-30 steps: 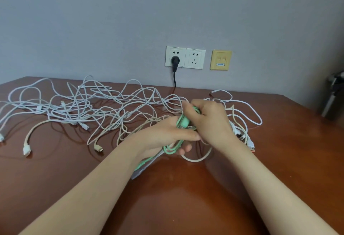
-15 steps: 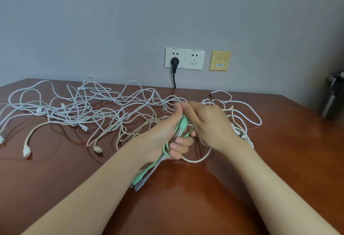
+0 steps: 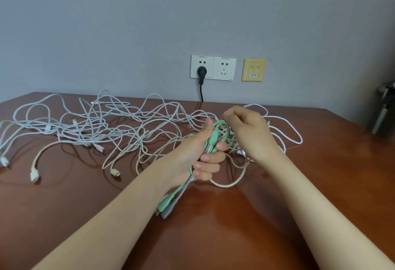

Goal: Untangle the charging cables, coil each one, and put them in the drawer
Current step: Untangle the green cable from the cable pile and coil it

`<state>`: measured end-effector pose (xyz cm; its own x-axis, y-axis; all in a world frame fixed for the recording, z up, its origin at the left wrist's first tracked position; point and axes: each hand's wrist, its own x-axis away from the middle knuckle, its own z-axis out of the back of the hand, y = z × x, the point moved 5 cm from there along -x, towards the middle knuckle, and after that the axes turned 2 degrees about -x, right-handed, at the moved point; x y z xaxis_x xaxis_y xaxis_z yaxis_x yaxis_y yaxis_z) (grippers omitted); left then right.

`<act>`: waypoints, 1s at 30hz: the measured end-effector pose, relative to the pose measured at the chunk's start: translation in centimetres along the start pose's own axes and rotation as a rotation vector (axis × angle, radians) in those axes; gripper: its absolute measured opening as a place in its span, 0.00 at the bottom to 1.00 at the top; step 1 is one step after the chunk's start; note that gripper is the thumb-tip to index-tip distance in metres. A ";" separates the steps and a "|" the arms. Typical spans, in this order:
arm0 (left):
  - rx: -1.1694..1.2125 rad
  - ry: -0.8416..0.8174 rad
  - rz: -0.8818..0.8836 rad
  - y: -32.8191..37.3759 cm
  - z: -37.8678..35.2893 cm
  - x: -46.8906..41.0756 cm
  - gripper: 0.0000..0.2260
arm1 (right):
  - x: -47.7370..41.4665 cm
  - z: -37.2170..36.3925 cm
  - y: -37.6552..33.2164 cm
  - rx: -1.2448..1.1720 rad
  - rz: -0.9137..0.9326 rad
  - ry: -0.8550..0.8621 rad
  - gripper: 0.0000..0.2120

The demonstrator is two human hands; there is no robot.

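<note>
A mint-green cable [image 3: 213, 138] is folded into a bundle and held upright in my left hand [image 3: 196, 154], fist closed around it; its green and grey plug ends [image 3: 167, 205] hang below the fist. My right hand [image 3: 248, 133] pinches the top loop of the green cable between thumb and fingers. Behind and to the left, a tangle of white cables [image 3: 102, 124] sprawls over the brown wooden table [image 3: 320, 184]. Beige cables [image 3: 149, 154] lie mixed in, one looping under my hands. No drawer is in view.
On the grey wall are two white sockets [image 3: 212, 67], a black plug and cord [image 3: 201, 81] in the left one, and a yellow data socket [image 3: 254, 70]. A dark metal object [image 3: 382, 115] stands past the table's right edge.
My left hand has turned the green bundle from lying flat to upright. My right hand has moved up from covering the bundle to pinching its top loop.
</note>
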<state>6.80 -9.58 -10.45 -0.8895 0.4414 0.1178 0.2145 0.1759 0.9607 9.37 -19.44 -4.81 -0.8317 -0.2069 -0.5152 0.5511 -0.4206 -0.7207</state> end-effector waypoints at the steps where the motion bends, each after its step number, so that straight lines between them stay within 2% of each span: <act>1: 0.024 -0.019 0.015 -0.1 0.0 0.0 0.26 | -0.2 0.2 0.2 -0.031 -0.012 0.002 0.13; 4: 0.098 -0.092 0.066 -0.3 -0.1 -0.2 0.26 | -0.5 0.6 0.4 -0.082 0.015 0.000 0.12; 7: 0.131 -0.130 0.095 -0.1 -0.2 -0.5 0.20 | -0.4 0.6 0.1 -0.016 0.074 -0.013 0.13; 9: 0.133 -0.100 0.101 -0.2 0.0 -0.6 0.20 | -0.2 0.3 -0.2 0.063 0.106 -0.027 0.13; 12: 0.116 -0.038 0.087 -0.6 0.0 -0.6 0.26 | 0.0 0.0 -0.4 0.119 0.153 -0.022 0.08; 16: 0.033 0.036 -0.014 -0.3 0.0 -0.2 0.25 | 0.0 -0.4 -0.6 0.134 0.199 -0.013 0.06; 19: -0.026 0.072 -0.058 0.0 0.0 -0.3 0.23 | 0.0 -0.6 -0.3 0.130 0.175 -0.034 0.10; 22: -0.027 0.101 -0.096 0.4 -0.1 -0.5 0.22 | 0.0 -0.4 0.5 0.246 0.110 -0.070 0.14; 25: -0.027 0.191 -0.178 1.1 0.6 -0.3 0.19 | -0.2 0.5 1.1 0.315 0.043 -0.048 0.14; 28: 0.000 0.255 -0.224 1.5 1.2 -0.2 0.17 | -0.3 1.0 0.7 0.255 0.041 0.024 0.12; 30: 0.029 0.291 -0.243 1.3 1.6 -0.4 0.17 | -0.2 0.4 0.3 0.195 0.047 0.012 0.11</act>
<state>8.13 -8.14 -9.61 -0.9923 0.1161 -0.0423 -0.0093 0.2715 0.9624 9.61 -19.86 -4.73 -0.8036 -0.2201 -0.5530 0.5650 -0.5741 -0.5926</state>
